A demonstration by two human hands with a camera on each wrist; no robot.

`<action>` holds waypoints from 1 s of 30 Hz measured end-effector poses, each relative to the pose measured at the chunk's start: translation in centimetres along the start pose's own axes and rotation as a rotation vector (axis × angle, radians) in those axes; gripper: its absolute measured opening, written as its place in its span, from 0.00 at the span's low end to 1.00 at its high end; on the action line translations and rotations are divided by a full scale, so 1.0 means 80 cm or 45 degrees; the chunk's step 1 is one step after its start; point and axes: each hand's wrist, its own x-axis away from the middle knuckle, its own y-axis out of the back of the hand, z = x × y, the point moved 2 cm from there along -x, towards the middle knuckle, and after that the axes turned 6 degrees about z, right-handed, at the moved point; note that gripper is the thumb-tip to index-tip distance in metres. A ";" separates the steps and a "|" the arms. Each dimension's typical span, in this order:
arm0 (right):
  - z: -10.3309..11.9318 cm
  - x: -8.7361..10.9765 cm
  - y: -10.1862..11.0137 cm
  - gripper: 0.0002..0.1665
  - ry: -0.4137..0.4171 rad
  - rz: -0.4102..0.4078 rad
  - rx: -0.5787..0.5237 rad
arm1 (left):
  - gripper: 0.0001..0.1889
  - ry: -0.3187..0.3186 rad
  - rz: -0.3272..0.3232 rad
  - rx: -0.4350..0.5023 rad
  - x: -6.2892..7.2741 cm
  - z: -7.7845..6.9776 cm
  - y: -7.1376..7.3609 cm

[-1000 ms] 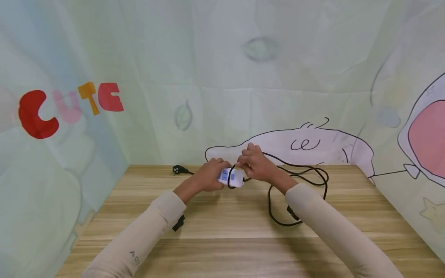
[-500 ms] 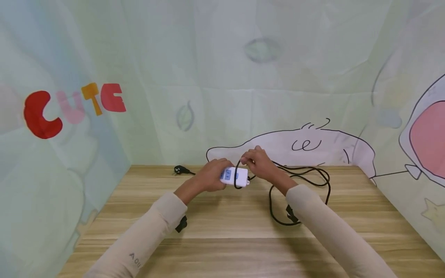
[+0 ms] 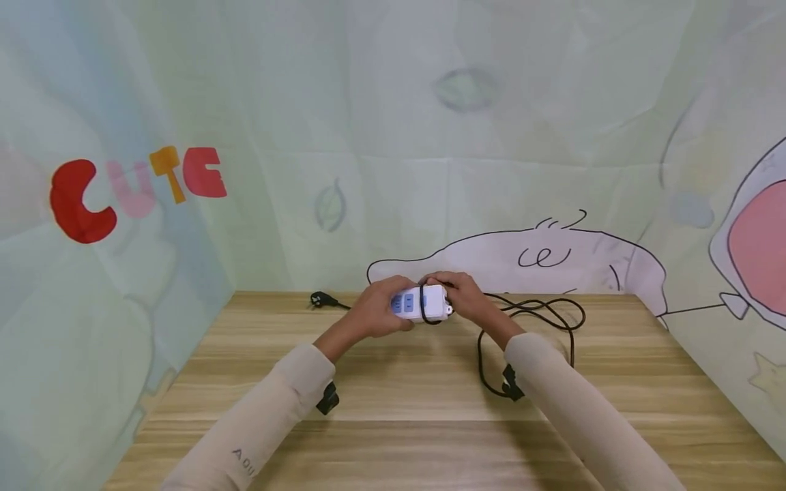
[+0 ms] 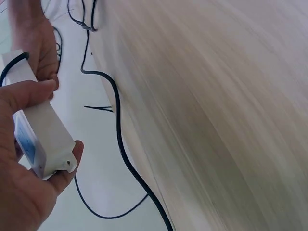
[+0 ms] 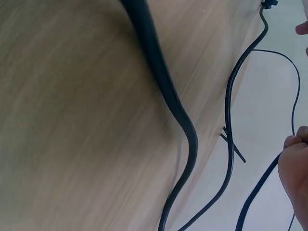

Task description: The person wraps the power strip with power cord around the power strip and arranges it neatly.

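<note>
A white power strip (image 3: 436,305) with blue sockets is held off the table, its left end gripped by my left hand (image 3: 376,310). In the left wrist view, the thumb lies across the power strip (image 4: 50,127). One turn of black cord (image 3: 423,303) runs around the strip's middle. My right hand (image 3: 464,298) is at the strip's right end, partly behind it. The right wrist view shows my right hand (image 5: 294,166) pinching the black cord (image 5: 260,185). Fingertips behind the strip are hidden in the head view.
The cord's plug (image 3: 321,300) lies at the table's back left. Loose cord loops (image 3: 572,327) spread on the wooden table (image 3: 393,436) at right. A printed cloth backdrop (image 3: 393,170) surrounds the back and sides. Black wrist devices (image 3: 328,399) show below the sleeves.
My right hand has come down from above the strip to its right end, drawing the cord loop lower. The strip has risen and shifted slightly right in my left hand.
</note>
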 end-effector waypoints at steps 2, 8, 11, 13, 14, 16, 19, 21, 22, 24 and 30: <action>-0.002 0.002 -0.002 0.21 0.044 0.022 -0.040 | 0.35 0.020 -0.025 0.053 -0.003 -0.003 0.000; -0.006 0.005 -0.008 0.22 -0.022 0.039 0.052 | 0.37 0.128 -0.097 0.135 -0.010 -0.010 0.001; -0.008 0.005 -0.011 0.18 -0.158 0.021 0.130 | 0.36 0.205 -0.150 0.161 -0.014 -0.011 0.000; -0.007 0.005 -0.014 0.17 -0.212 0.022 0.120 | 0.34 0.248 -0.182 0.173 -0.017 -0.012 0.000; -0.007 0.005 -0.015 0.16 -0.224 0.032 0.099 | 0.34 0.265 -0.191 0.174 -0.019 -0.012 0.000; -0.004 0.004 -0.017 0.16 -0.229 0.047 0.048 | 0.34 0.290 -0.211 0.158 -0.022 -0.012 0.001; 0.001 0.005 -0.021 0.18 -0.238 0.111 0.022 | 0.34 0.321 -0.257 0.102 -0.025 -0.010 0.006; 0.006 0.006 -0.023 0.21 -0.237 0.157 0.075 | 0.34 0.344 -0.293 0.033 -0.026 -0.006 0.010; 0.008 0.006 -0.025 0.23 -0.235 0.176 0.113 | 0.34 0.353 -0.301 0.008 -0.027 -0.004 0.011; 0.010 0.007 -0.025 0.24 -0.221 0.190 0.201 | 0.34 0.359 -0.299 -0.059 -0.027 0.000 0.012; -0.033 0.001 -0.014 0.31 -0.070 0.204 0.358 | 0.32 0.332 -0.285 -0.251 -0.030 0.003 0.009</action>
